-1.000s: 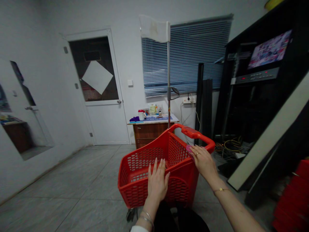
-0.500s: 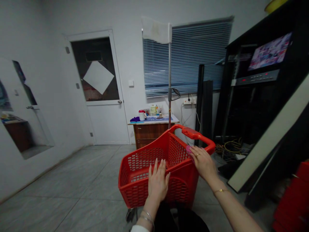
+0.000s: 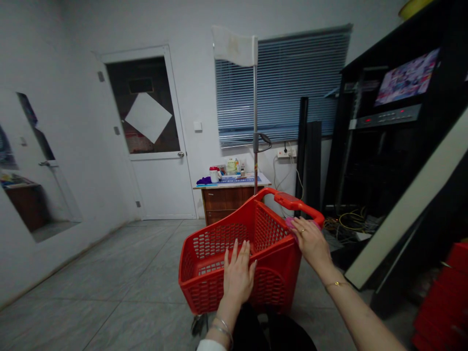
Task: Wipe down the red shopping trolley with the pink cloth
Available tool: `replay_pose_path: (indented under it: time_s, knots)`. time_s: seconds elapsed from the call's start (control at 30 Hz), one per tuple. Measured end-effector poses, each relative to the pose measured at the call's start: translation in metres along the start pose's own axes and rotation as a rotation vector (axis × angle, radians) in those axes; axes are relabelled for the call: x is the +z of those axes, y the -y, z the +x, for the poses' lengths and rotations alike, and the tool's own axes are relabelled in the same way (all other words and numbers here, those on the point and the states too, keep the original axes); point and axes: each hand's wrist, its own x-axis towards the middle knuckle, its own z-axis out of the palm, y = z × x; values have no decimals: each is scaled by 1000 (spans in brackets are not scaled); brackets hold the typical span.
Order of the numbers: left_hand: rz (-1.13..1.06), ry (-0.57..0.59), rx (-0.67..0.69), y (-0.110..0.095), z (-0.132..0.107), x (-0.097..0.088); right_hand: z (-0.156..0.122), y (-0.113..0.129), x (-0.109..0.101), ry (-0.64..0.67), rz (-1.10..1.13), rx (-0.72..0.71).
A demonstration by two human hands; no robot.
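A red plastic shopping cart [image 3: 280,278] with perforated walls stands right in front of me. My left hand [image 3: 238,273] lies on its near rim, fingers stretched out over the inside. Under the fingers of my right hand [image 3: 310,239] is a pink cloth [image 3: 289,223], pressed on the top rim near the cart's handle [image 3: 292,201]. Most of the cloth is hidden by the hand. A pole with a white flag [image 3: 234,46] rises behind the handle.
A wooden cabinet [image 3: 228,201] with a white jar [image 3: 214,174] and small items stands behind the cart. At the right are a black rack [image 3: 340,161] with a screen, a leaning pale board [image 3: 402,214] and red stacked items [image 3: 444,302]. A white door [image 3: 161,187] is at the back left.
My right hand has slid slightly right along the rim toward the handle's end, with the pink cloth under it. My left hand stays at the same place on the rim.
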Motion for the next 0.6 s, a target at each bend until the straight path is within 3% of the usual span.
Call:
replay_pose_path:
  time_s: [0.07, 0.13, 0.23, 0.3, 0.4, 0.5, 0.57, 0.6]
  knots:
    - [1, 0, -11, -2, 0, 0, -1, -1, 3, -71, -46, 91]
    - [3, 4, -19, -3, 0, 0, -10, 27, 12, -74, -65, 96]
    - [13, 7, -9, -2, -1, 0, -26, 82, 25, 32, 9, -69]
    - [21, 6, 6, 1, -1, -1, -30, 96, 26, 107, 71, -170]
    - [19, 5, 16, 3, -1, -2, -19, 62, 14, 131, 75, -179]
    - [0, 18, -5, 1, -1, -2, -5, 11, 1, 26, 12, -56]
    - [-8, 27, -24, -1, -1, -1, -3, 2, 1, -67, -35, 43]
    - [-9, 29, -30, -2, -1, -1, -5, 9, 4, -100, -53, 72]
